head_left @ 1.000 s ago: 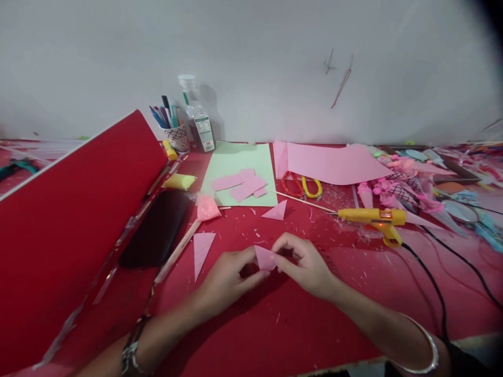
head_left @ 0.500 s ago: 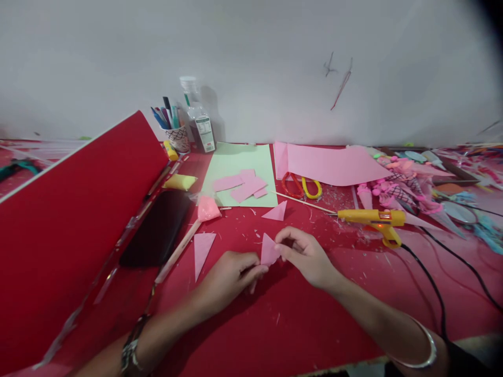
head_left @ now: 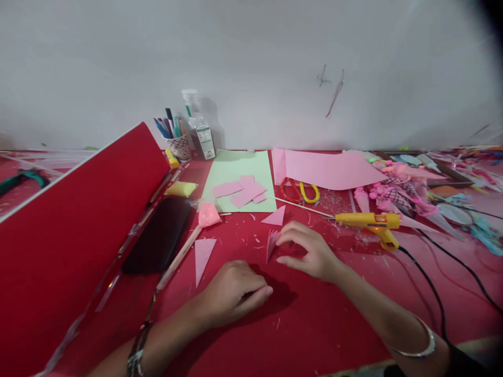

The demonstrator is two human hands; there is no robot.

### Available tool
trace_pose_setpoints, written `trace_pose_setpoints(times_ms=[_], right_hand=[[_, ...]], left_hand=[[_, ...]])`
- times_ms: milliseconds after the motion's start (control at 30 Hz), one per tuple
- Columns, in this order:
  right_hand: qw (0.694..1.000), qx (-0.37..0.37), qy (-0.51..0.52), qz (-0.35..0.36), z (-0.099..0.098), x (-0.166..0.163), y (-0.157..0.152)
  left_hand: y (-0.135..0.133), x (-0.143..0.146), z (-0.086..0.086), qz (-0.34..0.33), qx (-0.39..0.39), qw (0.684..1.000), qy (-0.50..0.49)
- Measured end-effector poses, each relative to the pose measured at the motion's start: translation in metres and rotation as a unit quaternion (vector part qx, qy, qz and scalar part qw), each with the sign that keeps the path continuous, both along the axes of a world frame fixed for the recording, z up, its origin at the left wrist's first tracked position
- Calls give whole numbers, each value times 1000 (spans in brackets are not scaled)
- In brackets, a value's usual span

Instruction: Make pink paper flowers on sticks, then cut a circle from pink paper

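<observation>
Head view: my right hand pinched the pink triangle standing at its 9 o'clock; my left hand lay slack, empty.

Head view, close, down over table

A plain white wall (two small scribbles on it) rises behind the red tabletop.

Your right hand hides part of the pink paper piece. The red sheet runs off the left edge; the bottle label is unreadably small.
</observation>
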State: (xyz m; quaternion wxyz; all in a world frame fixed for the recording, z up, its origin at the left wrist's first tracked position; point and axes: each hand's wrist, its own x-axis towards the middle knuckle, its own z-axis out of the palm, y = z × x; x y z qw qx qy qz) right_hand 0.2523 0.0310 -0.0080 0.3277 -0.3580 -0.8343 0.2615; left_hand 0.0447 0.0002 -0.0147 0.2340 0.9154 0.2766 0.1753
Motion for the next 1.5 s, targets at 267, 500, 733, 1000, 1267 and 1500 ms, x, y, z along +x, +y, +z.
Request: trace_pose_setpoints(times_ms=[267, 500, 733, 1000, 1267, 1500], right_hand=[[998, -10, -3, -57, -5, -2, -1], [997, -32, -64, -40, -8, -6, -1], [982, -17, -184, -33, -7, -14, -7], [960, 36, -275, -45, 14, 0, -3], [908, 35, -402, -112, 53, 25, 66], [884, 4, -461, -74, 37, 9, 107]], left_hand=[[3, -5, 10, 56, 87, 994, 18], [14, -42, 26, 197, 112, 964, 137], [8, -80, 6, 298, 103, 917, 245], [13, -83, 0, 286, 106, 923, 235], [6, -70, 0, 260, 216, 903, 266], [7, -61, -8, 228, 228, 924, 207]])
